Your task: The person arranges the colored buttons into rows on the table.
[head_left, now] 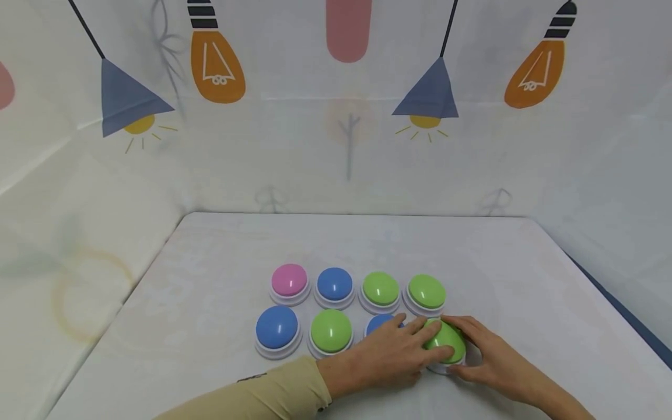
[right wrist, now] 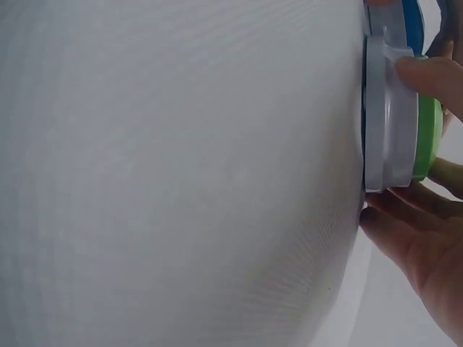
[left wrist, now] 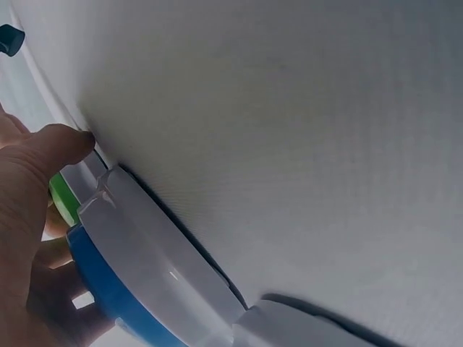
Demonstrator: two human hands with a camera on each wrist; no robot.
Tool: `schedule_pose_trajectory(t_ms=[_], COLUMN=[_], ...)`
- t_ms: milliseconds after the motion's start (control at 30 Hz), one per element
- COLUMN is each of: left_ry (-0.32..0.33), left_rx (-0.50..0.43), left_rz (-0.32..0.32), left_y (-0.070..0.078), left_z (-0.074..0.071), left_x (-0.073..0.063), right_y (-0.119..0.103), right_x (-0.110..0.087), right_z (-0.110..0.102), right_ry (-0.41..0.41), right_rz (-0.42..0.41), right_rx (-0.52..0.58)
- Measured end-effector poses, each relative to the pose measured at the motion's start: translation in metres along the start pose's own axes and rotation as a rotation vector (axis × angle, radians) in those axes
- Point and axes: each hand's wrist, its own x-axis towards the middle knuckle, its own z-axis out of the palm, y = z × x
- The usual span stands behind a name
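Note:
Both hands are on a green dome push button point(head_left: 447, 344) with a white round base, at the right end of the near row. My left hand point(head_left: 391, 353) reaches across from the left, its fingertips spread over the green dome and its thumb low at the base. From the right, my right hand point(head_left: 496, 361) grips the same button, fingers at the far edge and thumb at the near edge. The left hand partly covers a blue button point(head_left: 380, 322) beside it. In the right wrist view the white base point(right wrist: 394, 123) stands close against the table.
Left in the near row are a blue button point(head_left: 276, 328) and a green button point(head_left: 331, 331). The far row has a pink button point(head_left: 289, 280), a blue button point(head_left: 335, 284) and two green ones. All sit on a white table point(head_left: 220, 245) before a lamp-printed backdrop point(head_left: 294, 140).

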Motion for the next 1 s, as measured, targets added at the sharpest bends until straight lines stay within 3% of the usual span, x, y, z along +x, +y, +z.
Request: schedule_pose_trajectory(t_ms=[767, 1000], left_ry=[0.07, 0.04], left_rx=[0.073, 0.081], left_rz=[-0.006, -0.025], left_y=[0.0016, 0.0012], left_z=[0.0025, 0.0011], left_x=[-0.0031, -0.0032], right_y=[-0.0007, -0.0001], right_x=[-0.0022, -0.0017], right_z=[-0.0007, -0.0026], right_ry=[-0.025, -0.032], right_rz=[-0.011, -0.019], right_rx=[0.009, 0.056])
